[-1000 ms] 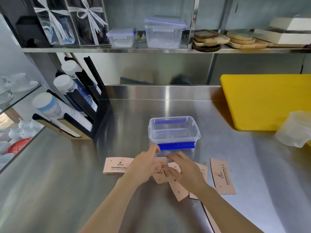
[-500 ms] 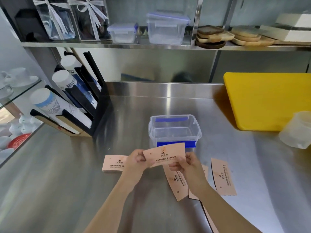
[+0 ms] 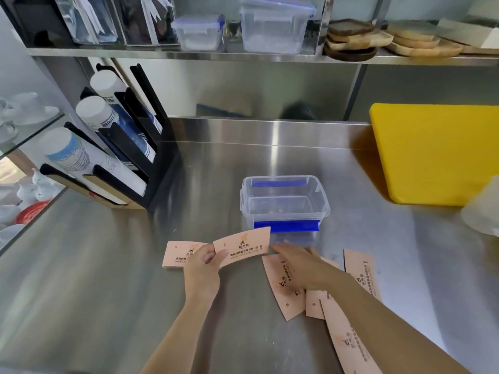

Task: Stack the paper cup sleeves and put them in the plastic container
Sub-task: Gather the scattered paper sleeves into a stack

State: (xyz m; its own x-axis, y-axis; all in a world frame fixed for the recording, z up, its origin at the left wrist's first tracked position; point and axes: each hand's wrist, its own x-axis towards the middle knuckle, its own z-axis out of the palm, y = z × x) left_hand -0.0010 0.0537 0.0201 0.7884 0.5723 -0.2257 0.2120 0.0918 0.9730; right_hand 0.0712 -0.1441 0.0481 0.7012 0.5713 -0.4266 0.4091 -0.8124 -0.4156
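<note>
My left hand pinches the left end of a flat pink paper sleeve and holds it level just in front of the clear plastic container, which stands open with a blue clip on its near side. My right hand lies palm down, fingers spread, on several pink sleeves strewn over the steel counter. Another sleeve rests flat to the left, partly behind my left hand. One more lies to the right, and a further one runs along under my right forearm.
A black rack of paper cups stands at the left. A yellow cutting board leans at the right, with a translucent tub by it. The shelf above holds lidded boxes and wooden trays.
Both hands lifted one sleeve off the pile. My right hand has since let go of it and dropped onto the sleeves on the counter; my left hand alone keeps the sleeve up.
</note>
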